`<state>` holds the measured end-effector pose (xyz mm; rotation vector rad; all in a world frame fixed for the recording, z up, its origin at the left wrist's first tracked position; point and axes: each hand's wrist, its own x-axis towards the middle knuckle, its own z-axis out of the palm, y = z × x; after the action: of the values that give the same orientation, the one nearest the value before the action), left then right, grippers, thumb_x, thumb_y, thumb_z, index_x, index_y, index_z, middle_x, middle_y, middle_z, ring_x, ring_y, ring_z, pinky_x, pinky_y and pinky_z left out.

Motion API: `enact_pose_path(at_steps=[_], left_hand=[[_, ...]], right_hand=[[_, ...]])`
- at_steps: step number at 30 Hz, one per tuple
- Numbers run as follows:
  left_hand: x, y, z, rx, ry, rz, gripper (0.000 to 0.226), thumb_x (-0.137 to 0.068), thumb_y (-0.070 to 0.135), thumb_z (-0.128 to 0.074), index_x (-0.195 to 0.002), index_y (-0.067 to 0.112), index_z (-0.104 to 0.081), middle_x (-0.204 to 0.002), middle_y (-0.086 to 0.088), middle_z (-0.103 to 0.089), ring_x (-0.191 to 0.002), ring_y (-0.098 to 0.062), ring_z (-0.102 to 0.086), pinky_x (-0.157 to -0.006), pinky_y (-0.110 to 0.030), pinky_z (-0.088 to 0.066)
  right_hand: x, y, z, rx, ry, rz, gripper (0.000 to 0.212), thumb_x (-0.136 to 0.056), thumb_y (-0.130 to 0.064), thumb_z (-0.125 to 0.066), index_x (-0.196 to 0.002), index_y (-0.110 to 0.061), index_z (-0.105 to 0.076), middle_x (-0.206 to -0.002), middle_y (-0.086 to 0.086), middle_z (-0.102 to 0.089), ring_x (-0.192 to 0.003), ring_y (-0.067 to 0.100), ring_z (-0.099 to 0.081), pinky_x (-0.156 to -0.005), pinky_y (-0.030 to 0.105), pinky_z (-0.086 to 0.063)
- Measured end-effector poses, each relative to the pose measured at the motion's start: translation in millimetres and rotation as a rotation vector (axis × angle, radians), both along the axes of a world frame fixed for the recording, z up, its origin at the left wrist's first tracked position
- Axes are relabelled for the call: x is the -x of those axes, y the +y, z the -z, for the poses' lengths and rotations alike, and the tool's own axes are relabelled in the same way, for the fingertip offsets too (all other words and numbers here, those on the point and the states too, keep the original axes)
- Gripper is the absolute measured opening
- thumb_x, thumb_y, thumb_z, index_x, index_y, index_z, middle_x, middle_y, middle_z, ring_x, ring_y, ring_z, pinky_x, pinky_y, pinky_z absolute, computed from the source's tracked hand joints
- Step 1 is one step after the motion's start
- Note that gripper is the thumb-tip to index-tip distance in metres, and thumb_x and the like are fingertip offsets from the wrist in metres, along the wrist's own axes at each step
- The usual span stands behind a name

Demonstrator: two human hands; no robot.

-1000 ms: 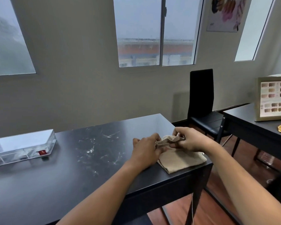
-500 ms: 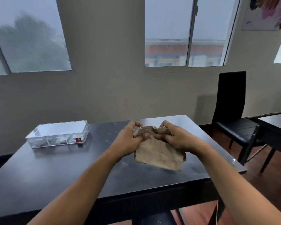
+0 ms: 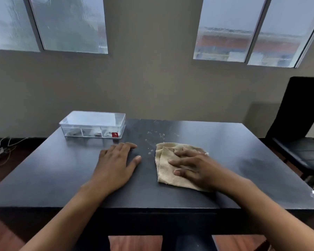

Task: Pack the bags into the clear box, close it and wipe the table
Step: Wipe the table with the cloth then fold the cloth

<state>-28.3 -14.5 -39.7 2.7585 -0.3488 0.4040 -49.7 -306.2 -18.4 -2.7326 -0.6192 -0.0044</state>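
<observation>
A clear box (image 3: 92,126) with its lid on stands at the back left of the black table (image 3: 62,171); small dark items and a red label show through its front wall. A folded beige cloth (image 3: 164,163) lies flat on the table right of centre. My right hand (image 3: 192,165) presses down on the cloth with fingers spread. My left hand (image 3: 116,163) rests flat on the bare tabletop, left of the cloth, holding nothing. Pale crumbs and smears (image 3: 152,140) lie on the table just behind the cloth.
A black chair (image 3: 301,124) stands to the right of the table. Loose cables (image 3: 0,151) lie on the floor at the far left. The wall with two windows is right behind the table's back edge.
Both hands held the cloth bunched above the table; now it lies flat under my right hand, and my left hand has let go and rests on the table. The view turned left.
</observation>
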Motion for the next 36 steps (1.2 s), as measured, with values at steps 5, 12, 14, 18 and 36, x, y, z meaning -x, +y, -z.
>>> enact_pose_path(at_steps=[5,12,14,18,36], left_hand=[[3,-2,8,-0.045,-0.004,0.015,0.047,-0.097,0.053,-0.027,-0.135,0.036,-0.049,-0.147,0.013,-0.049,-0.137,-0.013,-0.041,-0.112,-0.037,-0.026],[4,-1,11,-0.045,0.006,-0.005,0.05,-0.094,0.049,-0.022,-0.137,0.038,-0.046,-0.149,0.017,-0.044,-0.14,-0.007,-0.034,-0.112,-0.033,-0.019],[5,-1,10,-0.043,0.012,-0.008,0.05,-0.095,0.048,-0.021,-0.138,0.039,-0.044,-0.15,0.019,-0.042,-0.141,-0.006,-0.032,-0.111,-0.031,-0.017],[5,0,10,-0.041,0.019,-0.006,0.05,-0.095,0.046,-0.02,-0.139,0.039,-0.044,-0.15,0.019,-0.042,-0.14,-0.005,-0.033,-0.111,-0.031,-0.017],[7,-4,6,-0.012,0.056,0.013,0.056,-0.091,0.04,-0.023,-0.143,0.033,-0.043,-0.154,0.013,-0.039,-0.141,-0.011,-0.031,-0.117,-0.032,-0.019]], right_hand=[[-41,17,1,0.268,0.017,0.048,0.072,-0.091,-0.079,-0.015,-0.157,-0.053,-0.022,-0.16,0.001,-0.023,-0.151,0.023,-0.023,-0.124,0.045,-0.017],[-155,29,6,0.259,0.123,0.257,0.053,-0.1,-0.069,-0.007,-0.152,-0.065,0.001,-0.172,-0.009,0.013,-0.157,0.034,0.016,-0.12,0.064,0.014],[-161,39,9,0.298,0.07,0.227,0.055,-0.104,-0.058,-0.007,-0.158,-0.055,0.003,-0.171,-0.013,0.013,-0.155,0.025,0.024,-0.117,0.064,0.021],[-128,46,7,0.261,0.117,0.149,0.058,-0.099,-0.07,-0.008,-0.155,-0.06,0.004,-0.17,-0.019,0.013,-0.157,0.019,0.02,-0.118,0.066,0.016],[-129,47,12,0.148,0.137,0.192,0.074,-0.083,-0.092,-0.016,-0.151,-0.066,-0.004,-0.17,-0.021,0.007,-0.157,0.016,0.017,-0.12,0.065,0.012]])
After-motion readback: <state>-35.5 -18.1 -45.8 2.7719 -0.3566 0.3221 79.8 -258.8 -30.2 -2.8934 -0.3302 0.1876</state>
